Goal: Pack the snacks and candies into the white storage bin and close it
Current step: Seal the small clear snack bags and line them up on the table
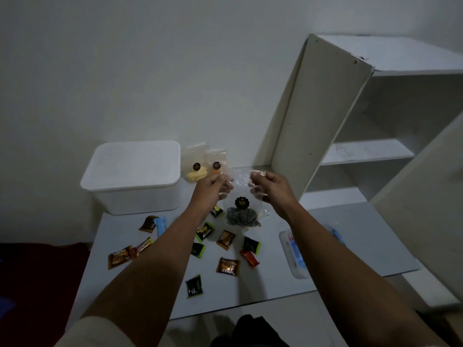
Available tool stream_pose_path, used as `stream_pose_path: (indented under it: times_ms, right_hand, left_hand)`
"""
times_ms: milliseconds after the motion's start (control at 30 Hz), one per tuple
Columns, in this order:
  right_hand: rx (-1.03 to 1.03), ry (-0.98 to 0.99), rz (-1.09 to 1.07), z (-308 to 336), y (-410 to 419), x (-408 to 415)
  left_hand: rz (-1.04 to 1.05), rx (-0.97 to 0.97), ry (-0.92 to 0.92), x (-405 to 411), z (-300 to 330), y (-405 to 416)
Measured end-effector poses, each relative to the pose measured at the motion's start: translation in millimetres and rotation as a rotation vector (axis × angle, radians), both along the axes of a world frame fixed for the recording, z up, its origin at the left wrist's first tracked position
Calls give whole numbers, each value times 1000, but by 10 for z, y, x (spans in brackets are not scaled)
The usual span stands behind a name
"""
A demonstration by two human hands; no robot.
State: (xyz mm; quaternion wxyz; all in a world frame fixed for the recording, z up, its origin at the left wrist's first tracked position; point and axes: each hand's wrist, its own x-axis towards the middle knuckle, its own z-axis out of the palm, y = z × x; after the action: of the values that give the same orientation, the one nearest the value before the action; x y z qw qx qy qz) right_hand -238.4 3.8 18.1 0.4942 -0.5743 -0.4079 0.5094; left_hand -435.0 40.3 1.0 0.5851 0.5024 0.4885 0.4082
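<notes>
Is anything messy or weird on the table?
Yes, a bit. The small candies lie scattered at all angles over the table, none packed yet. The white storage bin has its lid on. Both hands, left hand and right hand, hold up a clear bag of dark snacks. Nothing looks spilled or broken.

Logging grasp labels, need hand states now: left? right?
Left hand: pinching the top edge of the clear bag.
Right hand: pinching the same bag's top edge.
</notes>
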Motion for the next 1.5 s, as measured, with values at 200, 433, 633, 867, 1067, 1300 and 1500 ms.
stream_pose_path:
  times_ms: [200,433,633,867,1067,1300,1500]
  right_hand:
    - [-141,-66,87,-360,198,73]
    - [-365,-39,105,-833,873,215]
    - [-390,-12,31,-1262,1767,447]
    - [-355,0,16,-1697,2761,591]
    - [-332,-4,-12,-1973,3185,631]
    - [-270,-40,-74,-2030,3484,681]
    - [-310,-277,-102,-2056,3005,889]
  left_hand:
    - [76,-135,-117,220,-269,284]
    - [92,-249,-84,395,-670,915]
    - [6,-227,164,661,-1134,1633]
    - [21,-325,239,1008,-1884,2324]
    - [178,-374,253,1206,-2160,2652]
    - [331,-374,176,1345,-2039,2766]
    - [299,-569,356,1220,-2085,2596]
